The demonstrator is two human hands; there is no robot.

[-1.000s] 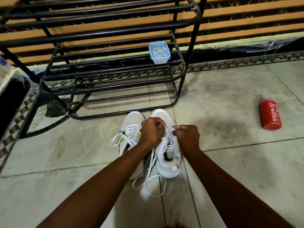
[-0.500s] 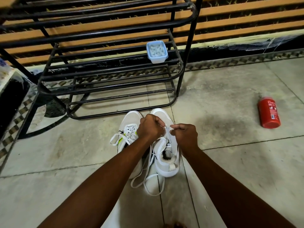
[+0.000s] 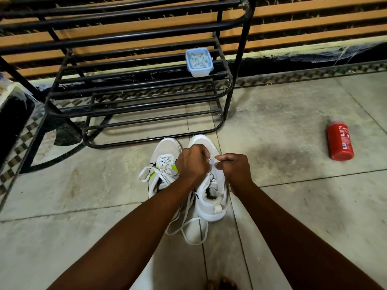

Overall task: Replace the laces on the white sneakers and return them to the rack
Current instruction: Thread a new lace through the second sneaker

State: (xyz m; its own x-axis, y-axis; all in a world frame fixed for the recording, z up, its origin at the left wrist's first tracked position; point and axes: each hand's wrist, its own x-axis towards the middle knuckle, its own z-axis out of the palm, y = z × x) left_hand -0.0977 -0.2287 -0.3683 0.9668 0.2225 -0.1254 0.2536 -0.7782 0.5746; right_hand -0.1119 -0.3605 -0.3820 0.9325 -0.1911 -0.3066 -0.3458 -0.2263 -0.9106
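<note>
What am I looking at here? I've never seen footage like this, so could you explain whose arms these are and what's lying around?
There is one view, from a camera worn on a person's head, looking forward and down, so the two bare arms are the wearer's own. The left hand and right hand meet over the right sneaker on the tiled floor, their fingers pinching its white lace, whose loose ends trail on the floor. The left sneaker beside it is already laced. Behind stands a black metal rack holding a small blue container; its contents are unclear. A red bottle lies on the floor to the right.
</note>
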